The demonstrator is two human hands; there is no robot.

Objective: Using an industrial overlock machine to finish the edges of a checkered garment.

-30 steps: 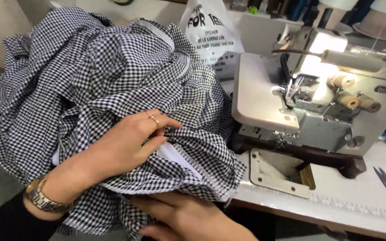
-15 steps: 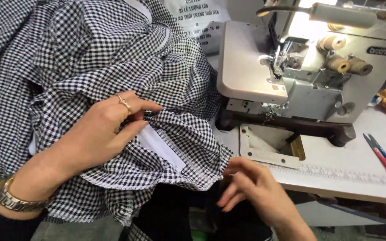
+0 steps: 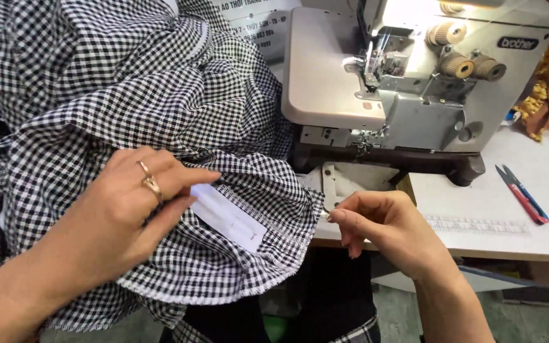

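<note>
White table [image 3: 478, 235]: overlock machine [image 3: 408, 82], snips [image 3: 521, 192]

Bright, even light overall. Strongest source is the lamp above the overlock sewing machine [image 3: 414, 82]: top of the housing blown out to white glare. Soft shadow under the machine base on the white table [image 3: 509, 235]. Gingham fabric [image 3: 128, 95] sharp, no moiré. Slight softness at the frame edges.
</note>
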